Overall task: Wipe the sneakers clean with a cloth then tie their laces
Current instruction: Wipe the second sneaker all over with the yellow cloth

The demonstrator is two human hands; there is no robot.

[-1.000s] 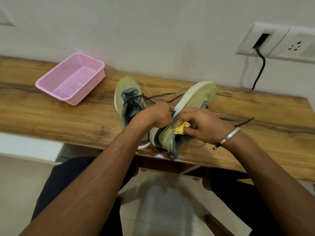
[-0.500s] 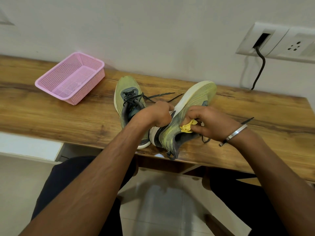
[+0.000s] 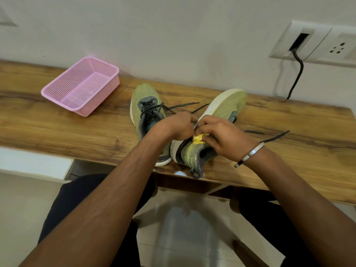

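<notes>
A: Where's the shoe being worked on?

B: The tipped sneaker (image 3: 219, 116) lies on its side near the front edge of the table (image 3: 57, 132), sole turned toward the other sneaker (image 3: 145, 110), which sits flat just beside it on the left. Its long axis runs from the heel at the front edge up and away to the toe, pointing toward the back edge and the wall.

A: And the hands?

B: Both meet over its middle. The right hand (image 3: 227, 139) has its fingers curled, pinching a small yellow cloth (image 3: 198, 139) against the upper, close to the collar. The left hand (image 3: 179, 126) is curled round the sole edge, bracing the shoe from the other side.

A: So which way does the next wipe go?

B: I'd judge along that axis. The cloth sits at the heel end, so most of the unwiped upper lies away from the fingers, toward the toe. The right hand is the one with the cloth; the left would only need to keep the shoe from rolling.

A: Laces?

B: Loose on both. Dark ends (image 3: 273, 138) trail over the table toward the right edge, and the flat sneaker's trail toward the back edge. Tying looks some way off.

A: Anything else about?

B: A pink basket (image 3: 57, 89) stands well apart, toward the left back of the table.
</notes>
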